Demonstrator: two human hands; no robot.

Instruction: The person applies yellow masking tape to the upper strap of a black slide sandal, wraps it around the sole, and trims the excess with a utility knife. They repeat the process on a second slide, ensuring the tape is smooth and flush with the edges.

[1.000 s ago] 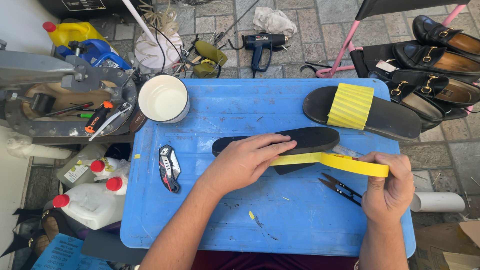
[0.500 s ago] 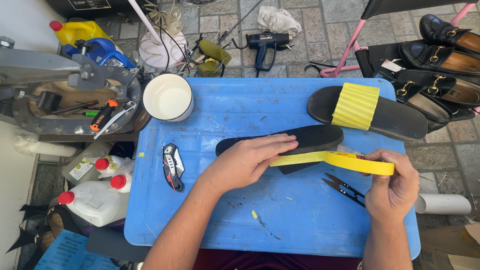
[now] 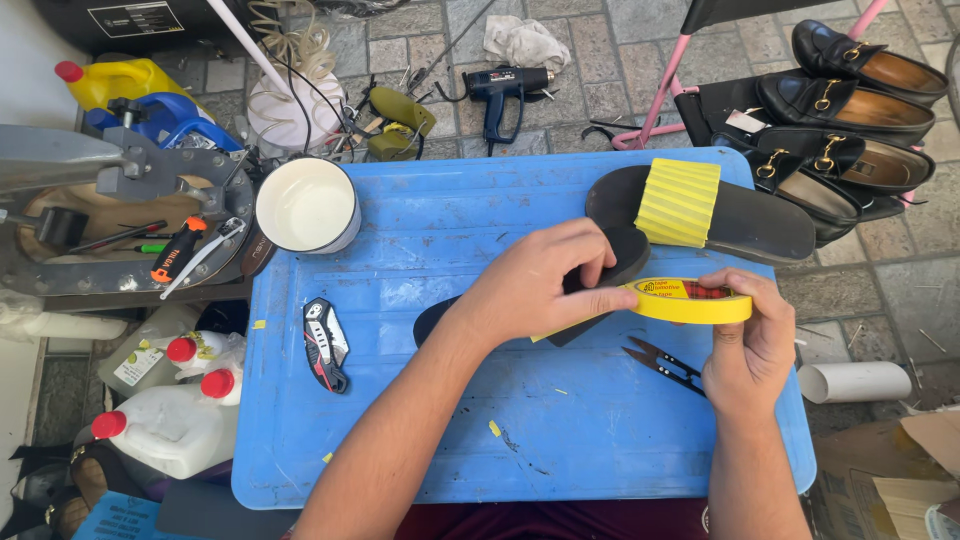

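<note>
1. Centre frame, the left hand pressed curled fingers onto a flat black sole.
2. Just right, the right hand pinched a yellow tape roll above the blue plastic table.

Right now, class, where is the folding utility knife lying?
In the head view, the folding utility knife lies on the blue table, left of the left hand and below the white cup.
</note>
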